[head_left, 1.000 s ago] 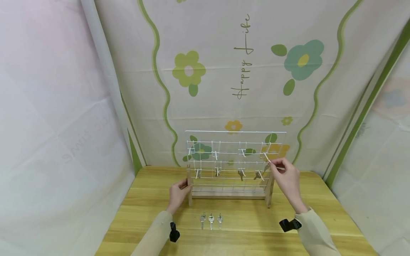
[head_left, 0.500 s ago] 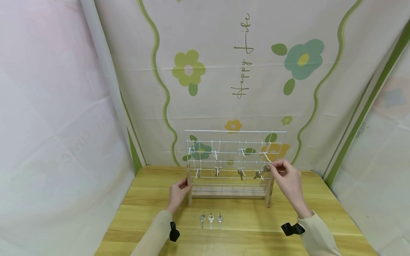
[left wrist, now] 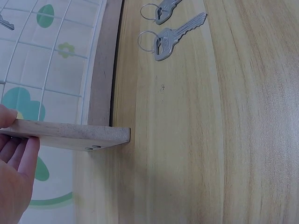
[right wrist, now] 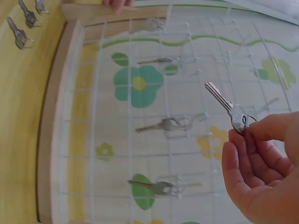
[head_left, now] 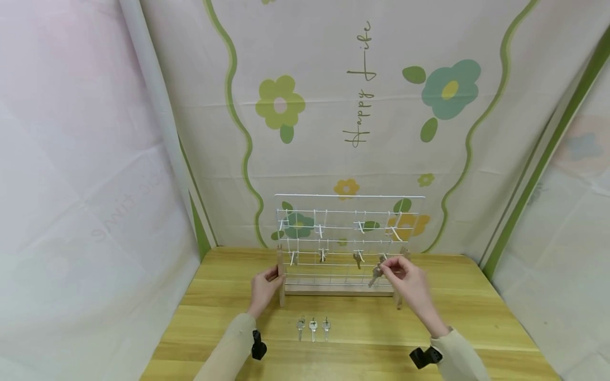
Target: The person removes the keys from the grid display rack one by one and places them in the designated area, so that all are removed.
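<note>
A white wire rack (head_left: 350,196) with hooks stands in a wooden frame (head_left: 333,289) on the table. Its lower hooks carry several keys, one being a hanging key (head_left: 357,260) in the head view. My left hand (head_left: 265,291) grips the frame's left upright (left wrist: 70,129), thumb on one side and fingers on the other. My right hand (head_left: 410,283) pinches a key (right wrist: 238,115) by its ring end, in front of the rack's lower right part; the right wrist view shows this key apart from the hanging ones.
Three keys with rings lie in a row on the wooden table (head_left: 362,344) before the rack, the leftmost key (head_left: 301,328) among them. A flowered cloth (head_left: 314,153) hangs behind, and pale cloth (head_left: 86,185) hangs at the sides.
My right hand has moved down and left with the key, from beside the upper right hook to before the lower right one. My left hand has stayed on the upright.
</note>
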A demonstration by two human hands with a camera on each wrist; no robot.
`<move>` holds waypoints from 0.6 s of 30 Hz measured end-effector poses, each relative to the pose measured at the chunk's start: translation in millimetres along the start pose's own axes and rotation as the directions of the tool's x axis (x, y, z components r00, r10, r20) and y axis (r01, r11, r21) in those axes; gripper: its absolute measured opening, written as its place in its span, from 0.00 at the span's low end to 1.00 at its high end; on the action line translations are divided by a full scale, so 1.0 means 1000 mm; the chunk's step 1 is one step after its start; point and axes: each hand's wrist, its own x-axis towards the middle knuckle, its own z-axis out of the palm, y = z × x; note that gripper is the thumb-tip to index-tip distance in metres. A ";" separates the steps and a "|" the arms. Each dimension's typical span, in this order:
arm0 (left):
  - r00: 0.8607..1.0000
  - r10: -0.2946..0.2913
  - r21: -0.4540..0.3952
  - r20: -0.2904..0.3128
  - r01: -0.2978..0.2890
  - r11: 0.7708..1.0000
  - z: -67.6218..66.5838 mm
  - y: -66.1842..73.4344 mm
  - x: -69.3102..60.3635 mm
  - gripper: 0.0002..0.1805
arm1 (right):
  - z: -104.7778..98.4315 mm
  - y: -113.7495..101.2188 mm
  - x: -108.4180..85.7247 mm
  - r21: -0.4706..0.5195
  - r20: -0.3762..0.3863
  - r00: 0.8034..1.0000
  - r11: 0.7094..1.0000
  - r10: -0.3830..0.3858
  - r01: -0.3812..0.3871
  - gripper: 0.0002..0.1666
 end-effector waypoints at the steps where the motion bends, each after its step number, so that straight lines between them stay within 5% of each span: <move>1: 1.000 -0.002 0.000 0.001 0.002 1.000 0.000 -0.001 0.000 0.21 | 0.004 0.002 -0.002 0.017 0.019 1.000 1.000 0.005 -0.005 0.04; 18: 1.000 -0.009 0.006 -0.009 0.009 1.000 0.001 -0.002 0.001 0.21 | 0.067 0.036 -0.032 0.030 0.249 0.967 0.998 0.043 -0.052 0.03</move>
